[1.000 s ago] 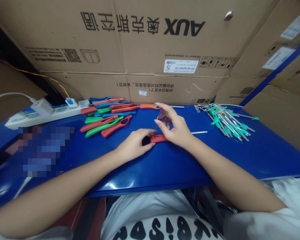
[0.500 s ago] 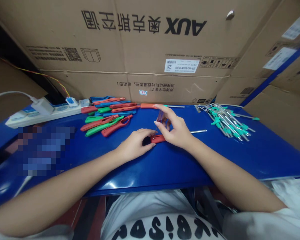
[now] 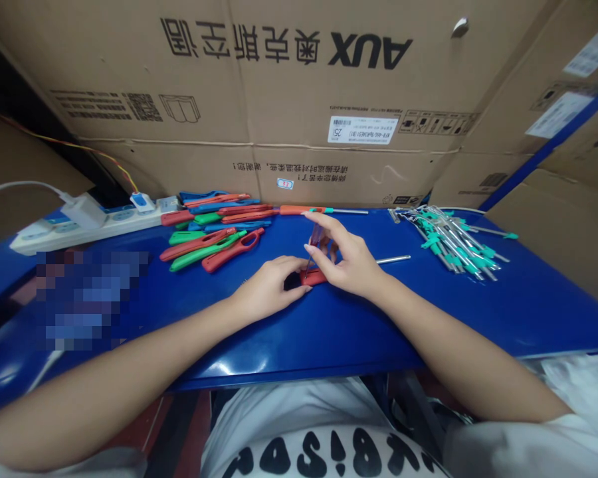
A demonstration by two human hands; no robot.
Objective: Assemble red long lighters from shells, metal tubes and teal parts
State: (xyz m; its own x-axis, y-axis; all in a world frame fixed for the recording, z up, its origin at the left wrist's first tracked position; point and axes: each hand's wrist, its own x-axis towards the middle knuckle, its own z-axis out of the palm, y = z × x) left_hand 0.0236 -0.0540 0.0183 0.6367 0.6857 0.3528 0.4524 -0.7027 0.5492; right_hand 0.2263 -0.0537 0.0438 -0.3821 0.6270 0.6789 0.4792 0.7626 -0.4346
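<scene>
**While the left hand (image 3: 269,289) pins a red handle (image 3: 313,277), the right hand (image 3: 351,265) holds a small screwdriver (image 3: 316,239) on it**

Near the middle of the blue table (image 3: 329,332) the red handle lies flat. Its left end is under the curled fingers (image 3: 292,269) of the left hand, which press it down. The right hand's thumb and fingers pinch the small screwdriver by its purple grip, with the index finger stretched out above. The tool stands nearly upright, slightly tilted, its tip down on the red handle. Just right of that hand a bare metal shaft (image 3: 393,259) lies on the table. Behind the left hand a pile of red, green and blue handles (image 3: 214,236) lies loose, and one orange-handled tool (image 3: 299,210) with its shaft fitted lies at the back edge. Well to the right sits a heap of metal shafts with green collars (image 3: 448,242). At the far left lies a white power strip (image 3: 80,226), and cardboard boxes (image 3: 299,99) wall in the table behind
</scene>
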